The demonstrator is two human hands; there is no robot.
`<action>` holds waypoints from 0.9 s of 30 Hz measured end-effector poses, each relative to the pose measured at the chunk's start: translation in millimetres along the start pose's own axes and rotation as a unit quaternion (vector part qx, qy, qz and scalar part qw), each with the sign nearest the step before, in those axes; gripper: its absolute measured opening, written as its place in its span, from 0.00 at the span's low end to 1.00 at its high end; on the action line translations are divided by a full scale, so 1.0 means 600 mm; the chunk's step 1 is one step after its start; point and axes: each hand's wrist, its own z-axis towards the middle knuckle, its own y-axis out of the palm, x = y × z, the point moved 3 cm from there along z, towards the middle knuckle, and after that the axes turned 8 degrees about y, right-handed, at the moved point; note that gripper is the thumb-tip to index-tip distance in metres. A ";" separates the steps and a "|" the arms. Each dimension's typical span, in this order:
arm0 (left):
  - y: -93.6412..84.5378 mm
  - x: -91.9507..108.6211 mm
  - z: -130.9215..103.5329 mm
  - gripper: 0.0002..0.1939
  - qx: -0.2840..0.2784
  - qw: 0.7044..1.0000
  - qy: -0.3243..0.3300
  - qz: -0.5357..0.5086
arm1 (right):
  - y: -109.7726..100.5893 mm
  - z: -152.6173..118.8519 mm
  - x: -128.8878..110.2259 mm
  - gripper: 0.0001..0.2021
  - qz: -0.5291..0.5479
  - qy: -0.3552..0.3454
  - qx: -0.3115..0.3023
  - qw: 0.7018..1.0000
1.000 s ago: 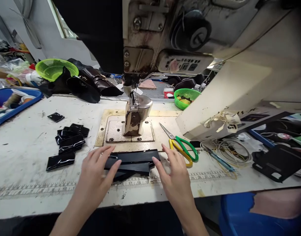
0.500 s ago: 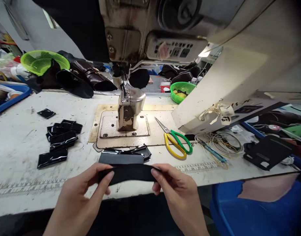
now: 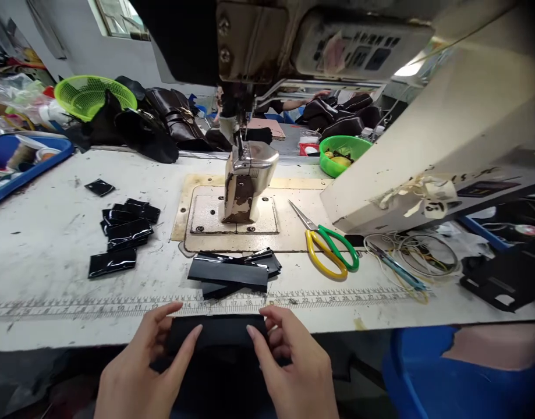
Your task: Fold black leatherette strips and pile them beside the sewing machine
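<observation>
A black strip of leather-like material [image 3: 221,330] is stretched level between my hands at the table's front edge. My left hand [image 3: 151,355] grips its left end, thumb on the near face. The right end is held the same way by my right hand [image 3: 289,355]. Just beyond lies a small pile of similar black strips [image 3: 227,272], some with a shiny side showing. Farther left, several small glossy black pieces [image 3: 130,233] overlap each other. The post of a sewing machine [image 3: 247,186] rises behind the strips, its needle above.
Scissors [image 3: 326,247] with yellow and green handles lie right of the post. A ruler scale [image 3: 319,298] runs along the table front. Tangled cord [image 3: 407,256], a green bowl [image 3: 343,152], a blue tray [image 3: 60,152] and dark leather bags [image 3: 173,116] surround the work area.
Both hands have drawn the strip nearer to me, away from the pile, and its face now lies flatter. The camera view has shifted, showing more of the pile.
</observation>
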 end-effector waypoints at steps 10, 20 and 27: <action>-0.004 0.003 -0.001 0.26 -0.007 0.986 -0.084 -0.146 | 0.005 -0.011 0.017 0.11 0.015 0.046 0.007 0.999; -0.003 0.004 0.012 0.29 -0.075 0.989 -0.070 -0.107 | 0.000 -0.008 0.022 0.19 0.021 0.100 0.017 0.995; -0.003 -0.002 0.012 0.26 -0.074 0.991 -0.030 -0.106 | -0.001 -0.004 0.017 0.20 0.074 0.165 0.000 0.984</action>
